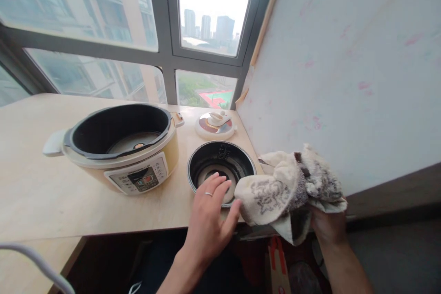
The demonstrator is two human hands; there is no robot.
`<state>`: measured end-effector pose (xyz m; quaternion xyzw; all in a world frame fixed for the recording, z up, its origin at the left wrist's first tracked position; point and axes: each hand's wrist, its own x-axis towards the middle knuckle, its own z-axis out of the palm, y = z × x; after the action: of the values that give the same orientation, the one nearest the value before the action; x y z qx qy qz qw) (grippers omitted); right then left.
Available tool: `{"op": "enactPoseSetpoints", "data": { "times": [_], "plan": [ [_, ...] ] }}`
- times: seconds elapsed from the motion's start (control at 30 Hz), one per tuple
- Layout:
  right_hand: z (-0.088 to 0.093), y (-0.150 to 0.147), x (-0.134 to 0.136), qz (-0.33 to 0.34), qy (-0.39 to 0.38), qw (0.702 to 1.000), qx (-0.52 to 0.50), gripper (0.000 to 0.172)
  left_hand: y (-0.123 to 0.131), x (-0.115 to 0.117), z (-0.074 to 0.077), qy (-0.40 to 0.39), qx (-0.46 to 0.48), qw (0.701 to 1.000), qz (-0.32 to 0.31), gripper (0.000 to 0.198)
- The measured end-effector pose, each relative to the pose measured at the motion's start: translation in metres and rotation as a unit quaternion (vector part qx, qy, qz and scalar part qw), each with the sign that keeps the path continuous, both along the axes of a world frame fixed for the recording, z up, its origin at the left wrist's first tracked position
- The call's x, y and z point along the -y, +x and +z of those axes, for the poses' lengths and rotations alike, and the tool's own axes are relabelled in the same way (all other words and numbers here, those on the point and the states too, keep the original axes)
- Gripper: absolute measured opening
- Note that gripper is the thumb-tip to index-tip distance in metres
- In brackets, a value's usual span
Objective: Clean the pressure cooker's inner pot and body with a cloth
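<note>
A black inner pot (201, 154) stands on the wooden counter, its inside facing up. Over its near rim reaches my left hand (211, 209), fingers stretched and a little apart, holding nothing. Whether the fingertips touch the pot I cannot tell. My right hand (329, 223) grips a bunched white and grey-brown towel (272, 190), which hides most of its fingers. One end of the towel hangs at the pot's right edge. To the left sits the cream electric pressure cooker body (168, 151), lidless, with a heating plate inside and a control panel in front.
Behind the pot lies a round white and brown lid (215, 126). A window (168, 55) borders the counter (27, 183) at the back, and a patterned wall (344, 78) rises on the right. A grey cable (37, 262) crosses the lower left corner. Below the counter edge stands a cardboard box (277, 266).
</note>
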<state>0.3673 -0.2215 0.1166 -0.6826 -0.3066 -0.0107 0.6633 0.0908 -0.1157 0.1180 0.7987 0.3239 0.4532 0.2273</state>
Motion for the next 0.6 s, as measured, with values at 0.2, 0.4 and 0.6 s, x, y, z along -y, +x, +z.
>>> {"op": "enactPoseSetpoints", "data": {
  "times": [0.2, 0.4, 0.6],
  "plan": [
    [-0.012, -0.002, 0.041, -0.055, -0.008, 0.998, 0.029, 0.044, 0.024, 0.005, 0.011, -0.015, -0.317, 0.945, -0.08, 0.021],
    [-0.017, -0.021, 0.035, 0.009, -0.071, 0.997, -0.023, 0.052, 0.026, 0.003, 0.005, 0.064, -0.383, 0.92, -0.062, 0.029],
    [-0.021, -0.04, 0.021, 0.038, -0.082, 0.996, -0.024, 0.054, 0.012, -0.022, 0.012, 0.198, -0.204, 0.958, 0.045, 0.03]
  ]
}}
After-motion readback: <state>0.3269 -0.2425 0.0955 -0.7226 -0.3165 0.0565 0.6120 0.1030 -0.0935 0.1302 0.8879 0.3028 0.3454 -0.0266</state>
